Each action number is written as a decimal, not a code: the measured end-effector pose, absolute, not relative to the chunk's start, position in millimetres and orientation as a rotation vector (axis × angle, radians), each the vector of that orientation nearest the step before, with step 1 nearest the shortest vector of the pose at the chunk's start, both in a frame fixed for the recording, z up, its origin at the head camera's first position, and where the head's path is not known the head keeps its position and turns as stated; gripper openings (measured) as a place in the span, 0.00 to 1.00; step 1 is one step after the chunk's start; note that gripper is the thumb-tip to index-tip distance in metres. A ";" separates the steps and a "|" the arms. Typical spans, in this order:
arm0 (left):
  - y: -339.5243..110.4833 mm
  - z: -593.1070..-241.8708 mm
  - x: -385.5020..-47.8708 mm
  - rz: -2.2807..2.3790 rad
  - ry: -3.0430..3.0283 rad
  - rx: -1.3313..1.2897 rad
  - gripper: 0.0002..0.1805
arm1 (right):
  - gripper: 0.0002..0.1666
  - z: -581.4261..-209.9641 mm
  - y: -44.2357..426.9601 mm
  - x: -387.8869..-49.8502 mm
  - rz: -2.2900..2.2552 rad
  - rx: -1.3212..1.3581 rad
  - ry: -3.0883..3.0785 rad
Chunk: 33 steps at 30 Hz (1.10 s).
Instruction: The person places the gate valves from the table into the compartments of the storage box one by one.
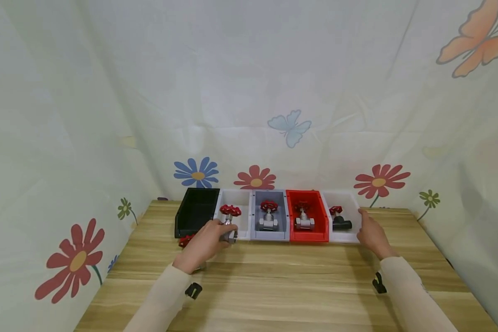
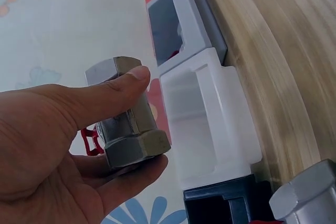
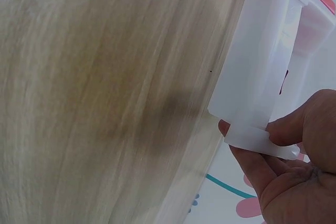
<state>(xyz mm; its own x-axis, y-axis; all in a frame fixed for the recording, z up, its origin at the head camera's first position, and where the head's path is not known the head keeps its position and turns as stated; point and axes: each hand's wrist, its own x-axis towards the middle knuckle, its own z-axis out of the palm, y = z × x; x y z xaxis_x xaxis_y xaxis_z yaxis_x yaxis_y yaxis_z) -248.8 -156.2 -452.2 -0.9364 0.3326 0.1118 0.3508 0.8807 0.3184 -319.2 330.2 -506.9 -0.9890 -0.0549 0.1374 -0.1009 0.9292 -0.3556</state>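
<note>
Gripping a metal valve (image 2: 128, 128) by its body, the left hand (image 1: 203, 245) held it at the front of the left white bin (image 1: 243, 227), its red wheel (image 1: 230, 210) uppermost. The right hand (image 1: 372, 234) pinched the edge of the right white bin (image 1: 343, 237), where a black fitting (image 1: 342, 225) lay. The metal looked smooth, so a loosened grip could have let the valve slip onto the bin's front wall or the table (image 1: 265, 281). A second valve (image 2: 310, 200) lay partly hidden under the left hand; a low wrist might have knocked it. A sideways tug from the right hand could have shifted the adjoining bins.
</note>
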 end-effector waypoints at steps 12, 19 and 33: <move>-155.0 -447.3 -262.1 -0.536 -2.995 -0.520 0.29 | 0.39 -510.2 330.9 -321.3 0.574 0.117 -2.951; -151.4 -445.0 -271.6 -0.546 -2.991 -0.500 0.29 | 0.39 -511.2 332.1 -322.1 0.559 0.108 -2.951; -145.8 -442.7 -287.7 -0.525 -2.972 -0.499 0.29 | 0.40 -513.0 331.8 -323.8 0.570 0.108 -2.955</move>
<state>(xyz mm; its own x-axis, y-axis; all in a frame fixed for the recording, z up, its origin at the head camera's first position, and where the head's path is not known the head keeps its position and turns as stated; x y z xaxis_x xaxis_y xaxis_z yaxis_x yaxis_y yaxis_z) -287.7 -145.8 -442.7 -0.9434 0.3023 0.1365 0.3307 0.8881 0.3193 -323.8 331.8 -513.0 -0.9889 -0.0457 0.1414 -0.0950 0.9262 -0.3650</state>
